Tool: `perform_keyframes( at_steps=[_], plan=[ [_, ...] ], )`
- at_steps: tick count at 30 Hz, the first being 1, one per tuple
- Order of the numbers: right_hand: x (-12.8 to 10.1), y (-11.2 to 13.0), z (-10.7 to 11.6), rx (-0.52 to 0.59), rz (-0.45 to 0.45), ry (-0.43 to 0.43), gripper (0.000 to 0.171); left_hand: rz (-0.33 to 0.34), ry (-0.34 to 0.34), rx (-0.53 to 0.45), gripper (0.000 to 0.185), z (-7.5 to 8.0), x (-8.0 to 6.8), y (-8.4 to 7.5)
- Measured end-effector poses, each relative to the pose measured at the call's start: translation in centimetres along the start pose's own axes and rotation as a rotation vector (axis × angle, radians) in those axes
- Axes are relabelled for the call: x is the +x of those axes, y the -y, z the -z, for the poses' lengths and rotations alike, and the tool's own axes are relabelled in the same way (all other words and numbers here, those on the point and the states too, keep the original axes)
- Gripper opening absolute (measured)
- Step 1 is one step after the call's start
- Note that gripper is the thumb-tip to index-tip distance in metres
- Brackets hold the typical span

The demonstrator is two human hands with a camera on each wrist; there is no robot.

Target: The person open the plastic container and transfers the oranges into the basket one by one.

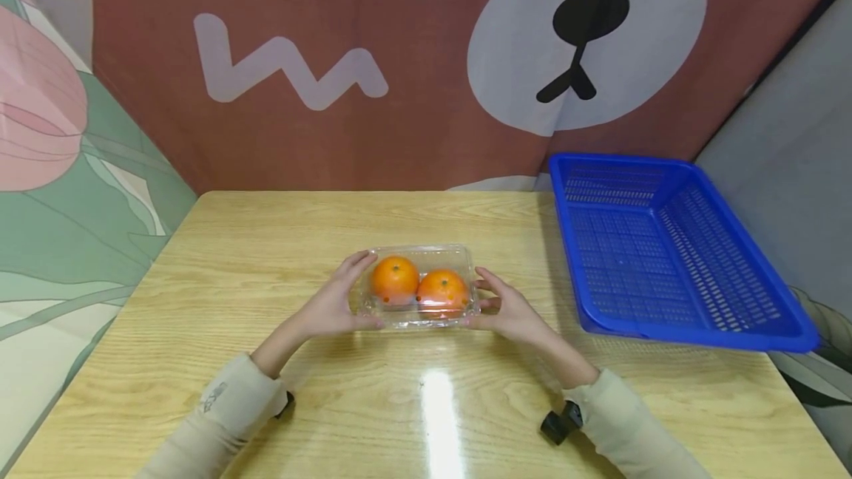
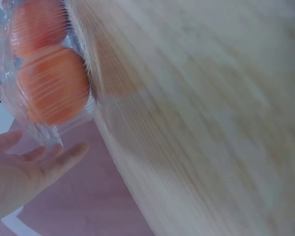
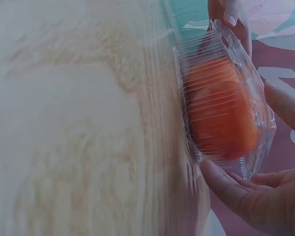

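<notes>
**Clear box of two oranges held between both hands on the worktop**

Head view: clear plastic box (image 1: 419, 287) resting near the middle of the wooden worktop (image 1: 266, 242), lid down, two oranges (image 1: 395, 279) side by side inside. Left hand (image 1: 333, 305) against the box's left end, fingers nearly straight along the side, thumb at the near corner. Right hand (image 1: 509, 309) against the right end, fingers touching the side wall, thumb at the near corner. Neither grip wrapped round the box; both flat and relaxed, pressing from either side. Pale sleeves on both forearms, a dark strap fitting under each wrist. Blue plastic basket (image 1: 665, 242) to the right, well apart from the box, tilted, hanging over the worktop's right edge. Brown printed cloth with a pale bear muzzle behind.

Left wrist view: blurred. Box (image 2: 39, 73) at upper left with both oranges (image 2: 51, 83) showing through the ribbed plastic, sitting on the worktop (image 2: 201, 118). Left hand (image 2: 24, 172) below the box, fingers straight and spread, tips just at the box's corner.

Right wrist view: also soft. Box (image 3: 226, 103) on edge against the worktop (image 3: 78, 123), one orange (image 3: 221, 113) plain inside. Right hand (image 3: 265, 196) cupping the near end, thumb and fingers loosely extended along the plastic. Left hand's fingertips (image 3: 231, 19) at the far end.
</notes>
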State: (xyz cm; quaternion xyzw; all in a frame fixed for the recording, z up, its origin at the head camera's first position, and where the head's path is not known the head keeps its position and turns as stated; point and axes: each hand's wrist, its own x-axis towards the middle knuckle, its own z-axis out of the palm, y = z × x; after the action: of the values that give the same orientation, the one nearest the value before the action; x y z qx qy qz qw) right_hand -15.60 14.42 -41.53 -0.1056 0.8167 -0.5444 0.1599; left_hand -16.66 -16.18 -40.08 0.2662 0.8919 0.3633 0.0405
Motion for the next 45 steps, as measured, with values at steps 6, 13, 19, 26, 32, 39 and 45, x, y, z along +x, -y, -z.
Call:
perform_keyframes(
  at_steps=[6,13,19,26,32,39,45],
  plan=[
    [0.1,-0.3,-0.1,0.028,0.009,0.019,0.093,0.039,0.013,0.037,0.106,-0.2,0.2,-0.5],
    [0.2,-0.3,-0.2,0.039,0.027,0.043,0.095,0.077,0.021,0.071,0.103,-0.5,0.4,-0.8],
    [0.3,-0.3,-0.2,0.026,0.021,0.041,0.096,0.076,0.008,0.110,0.103,-0.7,0.5,-1.0],
    [0.3,-0.4,-0.4,0.024,0.026,0.034,0.096,0.065,0.000,0.147,0.100,-0.7,0.7,-1.2],
    [0.3,-0.7,-0.5,0.020,0.055,0.031,0.095,0.067,-0.001,0.147,0.099,-0.7,0.5,-1.3],
    [0.2,-0.8,-0.6,0.003,0.094,0.032,0.092,0.066,-0.013,0.148,0.098,-0.8,0.4,-1.2],
    [0.1,-0.7,-0.5,-0.005,0.110,0.033,0.091,0.058,-0.028,0.167,0.099,-1.1,0.6,-1.2]
  ],
)
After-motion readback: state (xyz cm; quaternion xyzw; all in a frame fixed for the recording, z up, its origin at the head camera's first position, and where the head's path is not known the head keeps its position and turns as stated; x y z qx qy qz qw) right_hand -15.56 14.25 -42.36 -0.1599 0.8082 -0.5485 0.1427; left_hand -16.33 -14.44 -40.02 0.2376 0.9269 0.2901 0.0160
